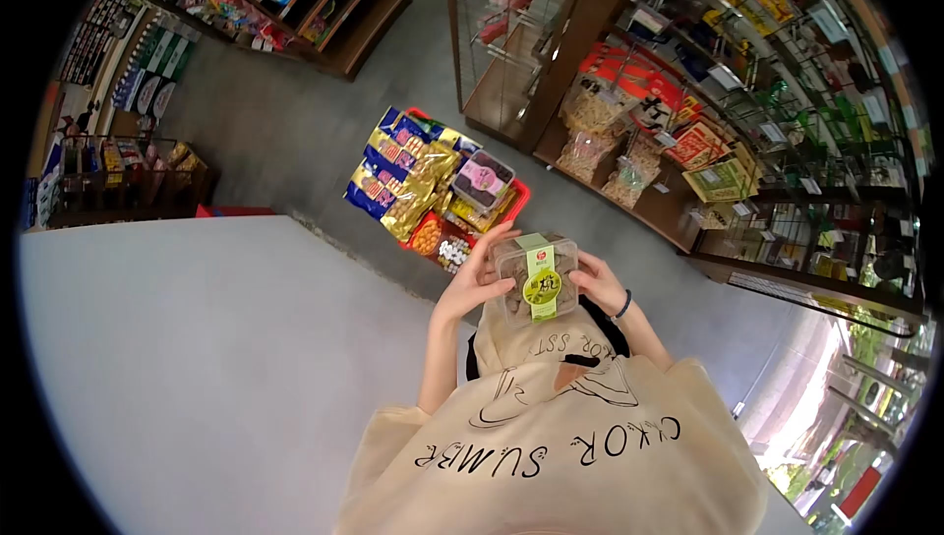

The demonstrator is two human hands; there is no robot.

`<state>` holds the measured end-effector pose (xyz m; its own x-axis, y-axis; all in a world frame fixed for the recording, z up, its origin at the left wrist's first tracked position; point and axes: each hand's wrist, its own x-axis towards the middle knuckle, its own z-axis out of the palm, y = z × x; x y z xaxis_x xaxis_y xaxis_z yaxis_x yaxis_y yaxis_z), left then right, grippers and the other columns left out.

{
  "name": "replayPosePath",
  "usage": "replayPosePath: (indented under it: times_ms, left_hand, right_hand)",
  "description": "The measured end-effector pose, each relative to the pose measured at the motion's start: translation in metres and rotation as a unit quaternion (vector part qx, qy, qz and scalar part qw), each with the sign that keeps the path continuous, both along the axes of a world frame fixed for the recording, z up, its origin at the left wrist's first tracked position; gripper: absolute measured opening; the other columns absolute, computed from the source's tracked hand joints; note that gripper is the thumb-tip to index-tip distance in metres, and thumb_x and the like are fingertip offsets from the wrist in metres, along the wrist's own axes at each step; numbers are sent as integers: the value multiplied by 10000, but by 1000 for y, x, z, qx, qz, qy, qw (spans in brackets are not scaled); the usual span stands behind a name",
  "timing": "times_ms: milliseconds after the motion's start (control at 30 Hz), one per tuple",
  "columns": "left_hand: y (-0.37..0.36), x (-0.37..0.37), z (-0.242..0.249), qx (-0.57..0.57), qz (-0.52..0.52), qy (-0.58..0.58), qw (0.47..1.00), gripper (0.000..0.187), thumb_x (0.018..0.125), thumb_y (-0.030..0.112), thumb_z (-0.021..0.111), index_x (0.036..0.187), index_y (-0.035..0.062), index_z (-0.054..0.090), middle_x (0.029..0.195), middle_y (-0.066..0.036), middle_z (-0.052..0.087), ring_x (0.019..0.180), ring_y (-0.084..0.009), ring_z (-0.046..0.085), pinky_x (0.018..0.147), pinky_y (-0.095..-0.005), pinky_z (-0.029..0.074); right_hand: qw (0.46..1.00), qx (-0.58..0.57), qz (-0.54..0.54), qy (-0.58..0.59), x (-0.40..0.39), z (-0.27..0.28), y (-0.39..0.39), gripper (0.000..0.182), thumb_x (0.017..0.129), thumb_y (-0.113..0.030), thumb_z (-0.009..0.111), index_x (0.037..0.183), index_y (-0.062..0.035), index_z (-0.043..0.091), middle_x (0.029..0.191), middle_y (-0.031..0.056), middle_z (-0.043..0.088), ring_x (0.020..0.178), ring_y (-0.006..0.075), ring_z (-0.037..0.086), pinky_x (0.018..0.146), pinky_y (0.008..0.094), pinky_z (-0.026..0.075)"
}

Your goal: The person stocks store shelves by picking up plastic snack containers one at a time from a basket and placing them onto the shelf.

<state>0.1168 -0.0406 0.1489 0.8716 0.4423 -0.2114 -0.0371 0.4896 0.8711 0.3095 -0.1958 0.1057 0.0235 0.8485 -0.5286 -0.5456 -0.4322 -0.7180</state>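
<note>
A clear plastic box of dried fruit (511, 284) with a green paper band is held in front of my body, its label facing up. On its left side my left hand (470, 282) grips the edge, thumb on the lid. My right hand (602, 284) clasps the opposite side, with a dark band around the wrist. Just beyond the box is a red basket (524, 203) heaped with packets. In it lie blue and gold snack bags (393, 166), a clear box with a pink label (483, 181) and a red-brown snack packet (441, 242).
Shelves of packaged goods (678, 142) run along the right, with bagged snacks on the low shelf. A wooden display rack (339, 29) stands at the upper left. A large pale grey surface (216, 338) fills the lower left. Grey floor (256, 102) lies between the racks.
</note>
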Motion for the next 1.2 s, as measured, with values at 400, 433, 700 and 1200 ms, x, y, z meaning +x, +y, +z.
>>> replayPosePath:
  times_ms: [400,433,700,1200]
  left_hand:
    - [-73,47,4,57,-72,-39,995,439,723,123,699,1055,56,418,1033,-10,467,971,-101,473,850,-257,390]
    - [-83,53,7,63,-75,-46,994,438,721,129,701,1048,56,419,1022,-6,465,962,-98,470,845,-254,389]
    - [-169,112,48,67,-157,-57,984,364,744,151,669,1006,50,437,960,-9,481,916,-93,471,784,-238,396]
    - [-284,218,109,316,-214,-88,920,595,778,150,649,1283,24,360,1228,-93,447,1139,-190,435,955,-339,368]
  right_hand:
    - [982,129,-135,-39,18,39,-101,612,793,-77,631,1317,3,325,1228,55,464,1056,134,475,889,283,404]
    - [979,133,-154,-28,20,36,-115,616,792,-67,630,1322,-6,321,1229,51,462,1051,130,475,877,275,410]
    - [942,163,-251,-151,44,55,-220,635,757,-31,655,1312,-13,346,1249,61,452,1075,151,461,892,284,404]
    - [810,232,-468,-266,97,112,-346,638,679,53,655,1268,-30,423,1205,39,453,1062,159,476,890,298,428]
